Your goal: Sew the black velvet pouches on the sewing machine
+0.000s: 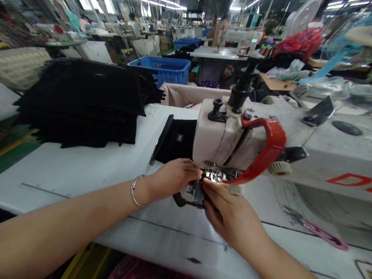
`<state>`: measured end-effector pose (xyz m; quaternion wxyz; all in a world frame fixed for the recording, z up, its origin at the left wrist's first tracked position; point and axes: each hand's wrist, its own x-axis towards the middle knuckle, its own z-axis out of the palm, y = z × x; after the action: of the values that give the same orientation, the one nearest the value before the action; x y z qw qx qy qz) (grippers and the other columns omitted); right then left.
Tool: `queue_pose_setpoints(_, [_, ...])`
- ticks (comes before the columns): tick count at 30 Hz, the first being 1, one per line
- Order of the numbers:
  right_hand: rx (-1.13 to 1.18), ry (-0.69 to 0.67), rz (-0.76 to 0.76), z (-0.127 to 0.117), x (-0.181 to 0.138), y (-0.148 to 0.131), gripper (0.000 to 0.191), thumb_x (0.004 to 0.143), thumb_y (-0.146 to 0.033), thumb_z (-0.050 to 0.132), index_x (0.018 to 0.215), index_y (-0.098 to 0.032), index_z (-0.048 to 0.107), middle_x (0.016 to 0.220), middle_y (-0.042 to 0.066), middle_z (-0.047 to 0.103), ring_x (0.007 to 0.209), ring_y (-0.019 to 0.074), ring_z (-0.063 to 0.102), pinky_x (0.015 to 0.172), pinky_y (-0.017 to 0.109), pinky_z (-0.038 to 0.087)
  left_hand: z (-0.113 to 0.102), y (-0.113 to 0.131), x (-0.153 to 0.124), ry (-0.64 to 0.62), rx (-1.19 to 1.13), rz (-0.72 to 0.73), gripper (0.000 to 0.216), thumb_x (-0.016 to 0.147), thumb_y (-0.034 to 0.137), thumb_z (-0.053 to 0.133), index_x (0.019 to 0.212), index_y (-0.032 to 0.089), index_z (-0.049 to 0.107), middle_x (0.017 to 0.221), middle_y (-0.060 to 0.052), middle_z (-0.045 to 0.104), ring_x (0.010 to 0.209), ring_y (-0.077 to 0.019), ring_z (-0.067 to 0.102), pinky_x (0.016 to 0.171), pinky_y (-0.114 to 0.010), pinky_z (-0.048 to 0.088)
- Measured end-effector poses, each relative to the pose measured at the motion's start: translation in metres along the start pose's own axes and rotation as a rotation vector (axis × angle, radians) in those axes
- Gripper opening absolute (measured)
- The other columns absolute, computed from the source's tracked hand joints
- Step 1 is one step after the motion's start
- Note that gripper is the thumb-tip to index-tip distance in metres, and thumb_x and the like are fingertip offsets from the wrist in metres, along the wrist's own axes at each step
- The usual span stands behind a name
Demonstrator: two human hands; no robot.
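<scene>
Lights (162,3) glow across the workshop at twelve o'clock. On your white table (101,166), black cloth (174,149) lies at ten o'clock from the presser foot (214,176), a black pile (87,97) farther out. Your left hand (174,176) and right hand (232,213) meet beside the foot; whether either grips cloth, I cannot tell. Snips (308,223) rest at four o'clock.
</scene>
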<state>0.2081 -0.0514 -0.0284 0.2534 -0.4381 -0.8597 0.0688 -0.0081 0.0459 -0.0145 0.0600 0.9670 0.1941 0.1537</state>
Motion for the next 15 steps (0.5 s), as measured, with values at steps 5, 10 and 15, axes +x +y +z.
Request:
queue_pose_setpoints(5, [0.034,0.017,-0.021,0.0023,0.0013,0.0024,0.036,0.093,-0.011,0.05,0.128,-0.011,0.059,0.127,0.015,0.062,0.111,0.0274,0.063,0.095,0.048,0.056,0.0032,-0.0074,0.0054,0.051,0.031,-0.062,0.028,0.101,0.016,0.039,0.105,0.012,0.067,0.107,-0.006,0.07,0.109,-0.0197,0.064,0.098,-0.038,0.051])
queue_pose_setpoints(10, [0.041,0.045,-0.021,0.0019,0.0027,0.0023,0.033,0.092,-0.011,0.05,0.123,-0.012,0.062,0.123,0.014,0.064,0.109,0.0268,0.064,0.094,0.048,0.056,0.004,-0.0086,0.0074,0.075,0.057,-0.096,0.027,0.101,0.018,0.042,0.106,0.013,0.067,0.109,-0.005,0.07,0.108,-0.0185,0.064,0.099,-0.037,0.051])
queue_pose_setpoints(15, [0.06,0.048,-0.01,0.0018,0.0039,0.0023,0.033,0.092,-0.01,0.05,0.122,-0.013,0.062,0.124,0.013,0.064,0.106,0.0261,0.064,0.092,0.046,0.057,0.0064,-0.0118,0.0075,0.079,0.074,-0.101,0.022,0.098,0.018,0.049,0.107,0.016,0.068,0.114,-0.006,0.069,0.109,-0.018,0.064,0.098,-0.035,0.052])
